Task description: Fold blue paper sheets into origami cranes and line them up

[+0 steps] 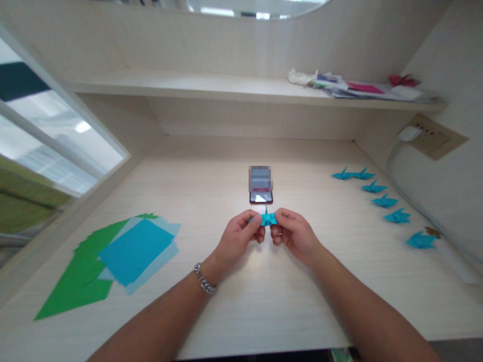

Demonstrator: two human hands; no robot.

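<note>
Pinching a small blue folded paper (269, 219) from both ends: left hand (239, 231) grips its left end, right hand (296, 232) its right, thumbs and fingers closed on it. Thin point rises from its middle. Position: mid-desk (241, 322), just near of a phone (261, 196). On the right, six blue folded birds (397, 216) in a line, far to near, beside a pale cable (400, 185). On the left, blue sheets (138, 251) overlapping green sheets (71, 284). Silver bracelet (204, 279) at left wrist.
</note>
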